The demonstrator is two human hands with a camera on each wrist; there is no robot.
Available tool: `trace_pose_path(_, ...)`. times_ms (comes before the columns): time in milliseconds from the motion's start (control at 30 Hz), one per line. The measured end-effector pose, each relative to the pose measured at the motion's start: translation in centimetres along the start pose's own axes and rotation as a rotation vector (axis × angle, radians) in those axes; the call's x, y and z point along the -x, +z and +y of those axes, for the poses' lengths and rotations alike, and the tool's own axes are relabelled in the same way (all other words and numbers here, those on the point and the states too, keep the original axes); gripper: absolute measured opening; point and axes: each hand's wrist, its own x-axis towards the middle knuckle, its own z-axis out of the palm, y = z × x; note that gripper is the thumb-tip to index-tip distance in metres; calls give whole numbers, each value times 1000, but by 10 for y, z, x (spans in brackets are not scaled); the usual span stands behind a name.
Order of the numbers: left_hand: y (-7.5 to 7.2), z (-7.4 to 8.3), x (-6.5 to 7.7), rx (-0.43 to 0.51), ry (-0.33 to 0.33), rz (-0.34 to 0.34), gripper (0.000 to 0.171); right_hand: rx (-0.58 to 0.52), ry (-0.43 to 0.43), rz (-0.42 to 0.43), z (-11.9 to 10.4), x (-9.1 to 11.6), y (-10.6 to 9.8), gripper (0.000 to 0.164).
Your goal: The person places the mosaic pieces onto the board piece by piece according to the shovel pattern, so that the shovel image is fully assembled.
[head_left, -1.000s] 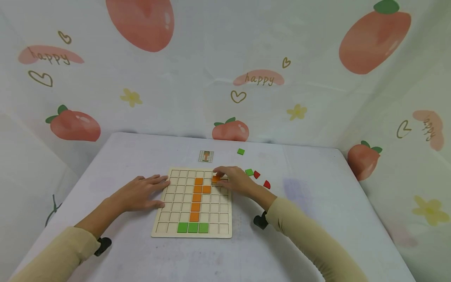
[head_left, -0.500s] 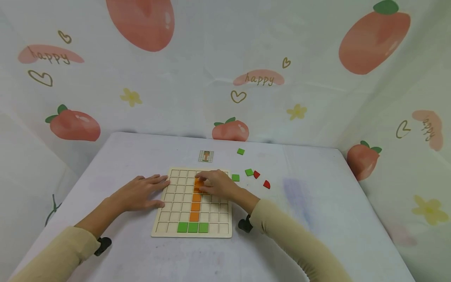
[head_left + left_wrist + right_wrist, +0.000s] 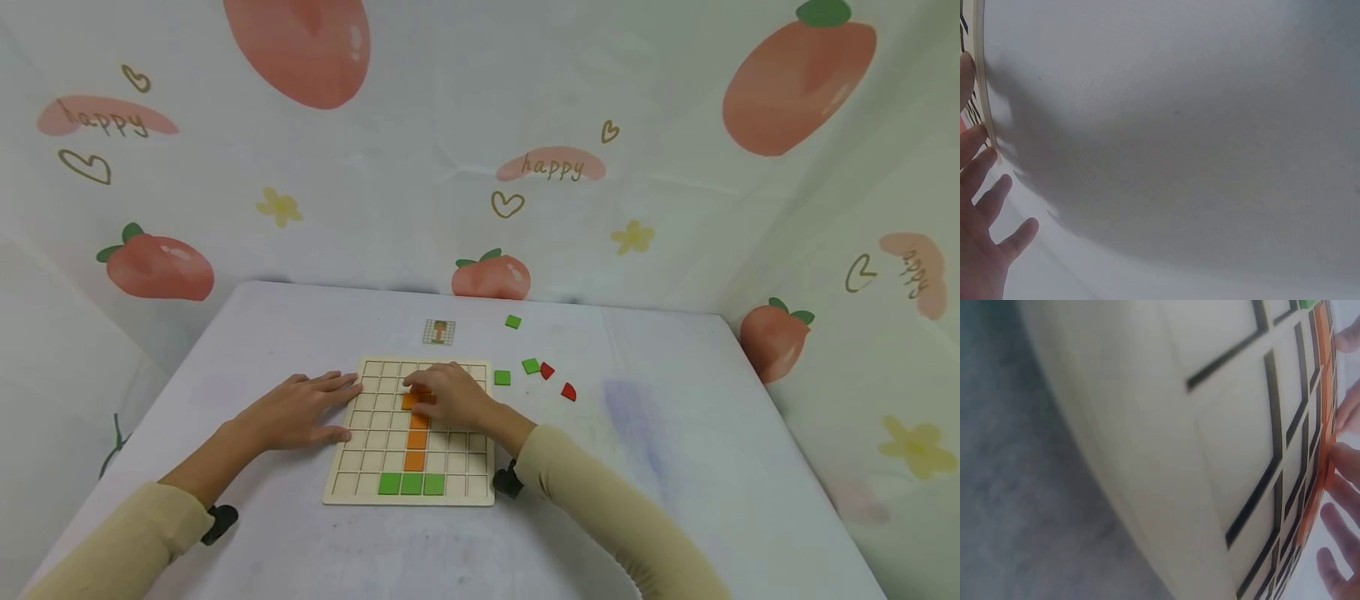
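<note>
Pinching an orange tile [image 3: 408, 402], my right grip [image 3: 453, 397] was narrow, over the gridded board [image 3: 457, 463] by the orange column [image 3: 416, 440]; its exact cell I couldn't tell! My left grip [image 3: 297, 413], fingers spread, touched the board's left edge. Beyond lay a picture card [image 3: 438, 332]; rightward, green tiles [image 3: 502, 378] and red pieces [image 3: 569, 392] dotted the surface [image 3: 697, 467].

Left sleeve [image 3: 123, 546]: long, plain beige fabric, ending in a broad cuff [image 3: 182, 518] at the forearm, slightly creased. Right sleeve [image 3: 603, 504]: same beige, smooth along the top, small gathered wrinkles on the lower edge. Small black unit [image 3: 220, 524], rounded, juts out beneath the left cuff; matching black unit [image 3: 507, 481] beneath the right, outline lumpy. Means of fixing hidden. Left hand [image 3: 296, 412] and right hand [image 3: 453, 396]: bare.
</note>
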Motion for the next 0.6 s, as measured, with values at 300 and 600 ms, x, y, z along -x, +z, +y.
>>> trace_pose_path(300, 1, -1, 0, -4, 3, -6, 73, 34, 7, 9, -2, -5, 4, 35)
trace_pose_path(600, 0, -1, -1, -9, 3, -6, 73, 15, 52, -5, -5, -7, 4, 38)
